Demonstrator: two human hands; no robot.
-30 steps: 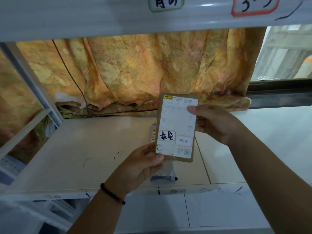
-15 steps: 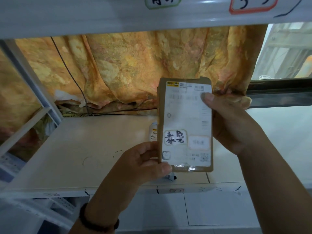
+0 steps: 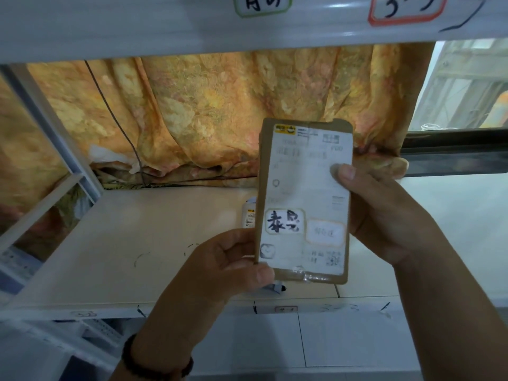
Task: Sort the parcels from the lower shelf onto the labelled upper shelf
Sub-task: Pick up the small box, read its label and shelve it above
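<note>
**Parcel held up for reading, label strip overhead**

A flat brown cardboard parcel with a white shipping label is held upright in front of the camera, clear of the pale lower shelf board and not yet on the upper level. It is gripped from both sides: the left hand is pinched on the bottom left corner, thumb over the front face, while the right hand is wrapped round the right edge, thumb laid on the label. Both hands are closed on the parcel.

The long axis is seen running almost straight up, tilted slightly, with the top end pointing toward the white front edge of the upper shelf. The upper shelf lies directly above the grip, so an upward lift is judged to be called for. The green-framed tag sits above and a little left of the parcel; the red-framed tag sits above and to the right, nearer the right hand.

Large handwritten characters are shown on the parcel's green-edged sticker, but both shelf tags are cut off by the top of the frame, so no match can be confirmed. The fine print is blurred. A second small white packet is mostly hidden behind the parcel. The upper shelf's surface is out of view entirely.
</note>
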